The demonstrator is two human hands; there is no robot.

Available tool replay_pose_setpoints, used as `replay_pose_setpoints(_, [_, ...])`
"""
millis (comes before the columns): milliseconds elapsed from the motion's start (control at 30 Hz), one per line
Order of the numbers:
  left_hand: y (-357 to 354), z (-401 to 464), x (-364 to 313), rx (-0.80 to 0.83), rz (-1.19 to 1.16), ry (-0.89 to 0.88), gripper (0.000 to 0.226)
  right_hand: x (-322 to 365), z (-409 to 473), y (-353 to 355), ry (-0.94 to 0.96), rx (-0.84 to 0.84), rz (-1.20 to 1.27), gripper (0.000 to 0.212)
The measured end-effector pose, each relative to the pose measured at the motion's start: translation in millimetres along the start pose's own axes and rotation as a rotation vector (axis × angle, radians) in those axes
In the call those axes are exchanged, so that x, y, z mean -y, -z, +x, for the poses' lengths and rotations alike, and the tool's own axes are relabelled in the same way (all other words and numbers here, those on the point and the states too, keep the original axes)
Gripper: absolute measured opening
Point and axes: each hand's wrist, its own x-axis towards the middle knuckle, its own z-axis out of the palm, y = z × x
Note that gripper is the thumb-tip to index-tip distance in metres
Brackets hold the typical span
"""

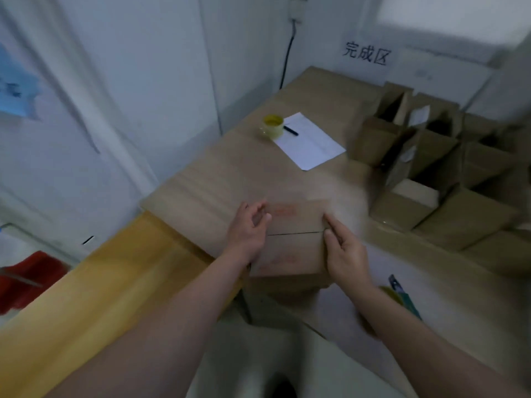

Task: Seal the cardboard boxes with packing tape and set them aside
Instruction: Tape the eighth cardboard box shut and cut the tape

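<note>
Here the closed box (293, 239) sits between left hand (248, 228) and right hand (346, 251), both loosely curled.

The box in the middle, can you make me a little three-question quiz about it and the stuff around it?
1. True or false: the seam on the box between the hands is already taped.
2. What lies on the white paper: A pen, B scissors, C cup?
3. What colour is the tape roll beside the paper?

Key: 1 false, the seam shows bare. 2 A, a pen. 3 yellow.
</note>
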Motion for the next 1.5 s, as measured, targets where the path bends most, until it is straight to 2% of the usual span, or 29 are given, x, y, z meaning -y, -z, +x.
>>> replay_pose_setpoints(300, [-41,85,-27,0.043,-0.008,-0.124,0.032,-14,43,12,-0.061,-0.16,-0.024,0.042])
replay_pose_setpoints(467, [-44,121,-34,0.125,-0.027,-0.096,0.032,-11,67,12,-0.075,-0.215,-0.06,0.04])
replay_pose_setpoints(700, [-42,125,-27,0.15,-0.053,-0.123,0.031,-21,68,9,-0.057,-0.192,-0.033,0.037])
replay_pose_setpoints(800, [-41,128,-27,0.153,-0.04,-0.144,0.031,-18,76,16,-0.125,-0.177,0.184,0.043])
replay_pose_setpoints(933, [-41,126,-31,0.147,-0.044,-0.131,0.037,-17,98,23,-0.441,-0.158,0.481,0.043])
replay_pose_setpoints(1033, [-41,125,-31,0.158,-0.085,-0.05,0.051,-19,105,24,-0.616,0.003,0.766,0.061])
replay_pose_setpoints(1100, [-41,124,-32,0.161,-0.085,-0.038,0.057,-24,109,25,-0.67,0.063,0.831,0.066])
replay_pose_setpoints(1233, [-45,122,-35,0.183,-0.168,0.028,0.068,-28,115,22,-0.62,0.08,0.858,0.052])
replay_pose_setpoints(1300, [-45,125,-34,0.186,-0.272,0.172,0.081,-30,118,21,-0.572,0.068,0.873,0.044])
replay_pose_setpoints(1367, [-48,130,-28,0.244,-0.456,0.389,0.089,-29,118,21,-0.55,0.066,0.901,0.046])
replay_pose_setpoints(1467, [-42,127,-30,0.478,-0.683,0.562,0.038,-29,119,20,-0.584,0.12,0.91,0.051])
replay_pose_setpoints(1500, [-39,127,-30,0.527,-0.716,0.594,0.034,-26,118,20,-0.578,0.125,0.905,0.05])
